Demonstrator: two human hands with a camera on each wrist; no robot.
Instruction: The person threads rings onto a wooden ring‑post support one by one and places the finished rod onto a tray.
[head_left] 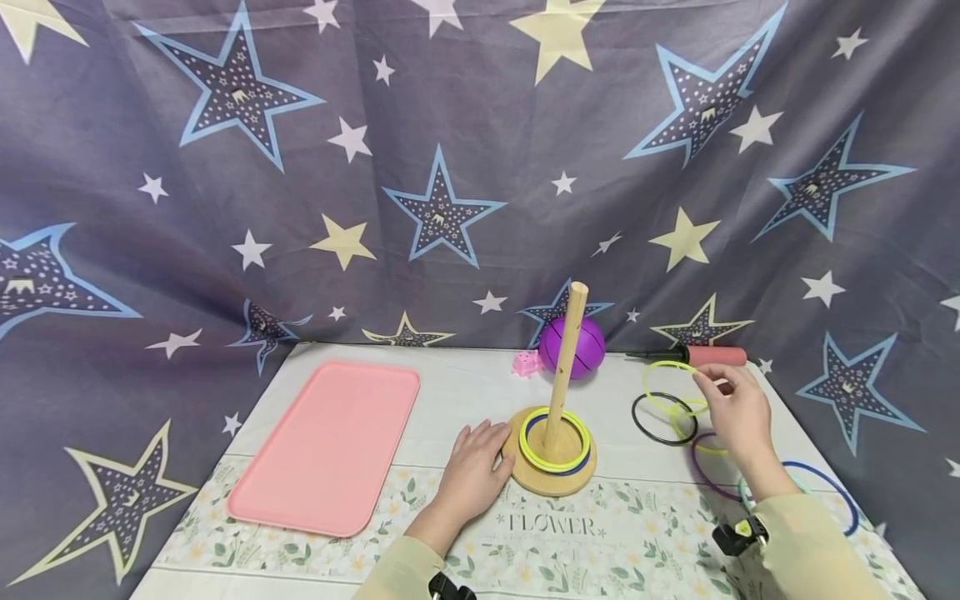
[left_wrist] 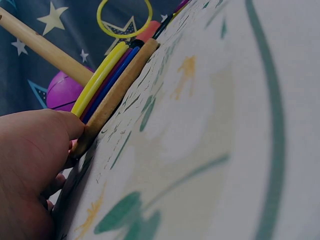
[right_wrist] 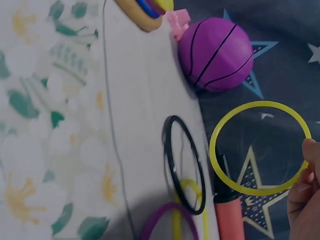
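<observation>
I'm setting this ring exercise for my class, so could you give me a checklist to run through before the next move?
1. Yellow ring pinched in the right grip: ok.
2. Peg standing on its base, top uncovered: ok.
3. Left grip touching the edge of the base: ok.
4. Left grip pressing hard enough to steady it: cannot tell.
5. Stacked rings lying round the foot of the peg: ok.
6. Yellow ring above the peg: not ok; it is off to the right, near the black ring.

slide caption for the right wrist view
The right hand pinches a yellow ring; a purple basketball and black ring also show.
</observation>
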